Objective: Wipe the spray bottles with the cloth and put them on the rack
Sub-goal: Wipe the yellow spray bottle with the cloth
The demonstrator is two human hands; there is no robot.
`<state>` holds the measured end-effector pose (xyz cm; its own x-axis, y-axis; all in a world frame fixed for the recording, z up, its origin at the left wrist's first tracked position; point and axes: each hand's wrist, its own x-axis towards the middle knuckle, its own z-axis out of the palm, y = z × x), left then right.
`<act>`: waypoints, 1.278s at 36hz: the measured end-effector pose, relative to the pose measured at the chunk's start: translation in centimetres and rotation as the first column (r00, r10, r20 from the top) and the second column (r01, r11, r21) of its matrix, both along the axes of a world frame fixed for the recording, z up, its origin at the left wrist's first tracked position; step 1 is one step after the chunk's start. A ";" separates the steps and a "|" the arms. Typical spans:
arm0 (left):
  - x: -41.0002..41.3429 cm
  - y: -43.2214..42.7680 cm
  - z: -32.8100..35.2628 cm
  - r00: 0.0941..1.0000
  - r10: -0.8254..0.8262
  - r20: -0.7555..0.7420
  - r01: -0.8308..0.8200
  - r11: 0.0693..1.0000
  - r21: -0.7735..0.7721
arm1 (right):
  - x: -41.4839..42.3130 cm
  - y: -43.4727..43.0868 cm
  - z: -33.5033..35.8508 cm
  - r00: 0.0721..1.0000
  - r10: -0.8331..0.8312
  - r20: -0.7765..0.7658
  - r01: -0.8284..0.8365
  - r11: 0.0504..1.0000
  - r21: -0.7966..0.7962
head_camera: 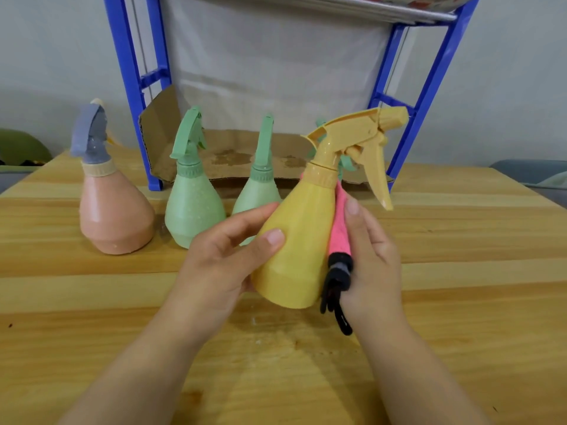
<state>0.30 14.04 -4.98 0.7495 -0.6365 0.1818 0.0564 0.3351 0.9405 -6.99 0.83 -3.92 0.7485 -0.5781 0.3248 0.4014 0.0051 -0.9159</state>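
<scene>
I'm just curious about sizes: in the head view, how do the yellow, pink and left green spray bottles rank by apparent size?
1. yellow bottle, held nearest the camera, so its lead is unsure
2. pink bottle
3. left green bottle

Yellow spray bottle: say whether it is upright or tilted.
Tilted: the yellow spray bottle leans right, held above the table by the left hand; the right hand holds the cloth against it.

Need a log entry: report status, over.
Left hand grips yellow bottle, tilted. Right hand holds pink cloth against it. Other bottles stand before rack.
</scene>
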 end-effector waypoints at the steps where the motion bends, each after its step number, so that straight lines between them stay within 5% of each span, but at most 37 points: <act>1: 0.0 -0.1 -0.1 1.000 0.020 -0.009 -0.019 1.000 0.010 | 0.1 0.0 -0.1 1.000 -0.006 0.004 0.006 1.000 -0.027; 13: -0.3 -0.3 0.3 0.991 0.113 0.075 -0.111 0.993 -0.032 | 0.7 1.1 -1.4 0.998 -0.047 0.041 0.061 0.896 -0.439; 20: -0.1 -0.1 0.1 0.999 0.051 0.006 -0.051 0.999 0.000 | -0.5 0.2 -0.4 0.996 0.093 -0.005 -0.093 0.991 -0.092; 29: -0.3 -0.6 -0.3 0.984 0.141 0.110 -0.148 0.987 0.064 | 0.8 0.9 -1.3 0.993 -0.106 0.045 0.115 0.916 -0.385; 33: 0.1 -0.3 0.0 0.998 0.062 0.024 -0.063 0.998 0.018 | 0.6 0.9 -1.1 0.993 -0.107 0.055 0.120 0.910 -0.397; 38: 0.3 0.1 0.1 0.994 0.027 -0.110 -0.032 0.998 -0.046 | -0.4 -0.2 -0.4 0.999 0.044 -0.024 -0.048 0.980 -0.195; 46: -0.1 -0.4 -0.2 0.998 0.059 0.002 -0.059 0.997 0.056 | 0.6 0.5 -1.2 0.997 -0.076 0.002 0.073 0.951 -0.300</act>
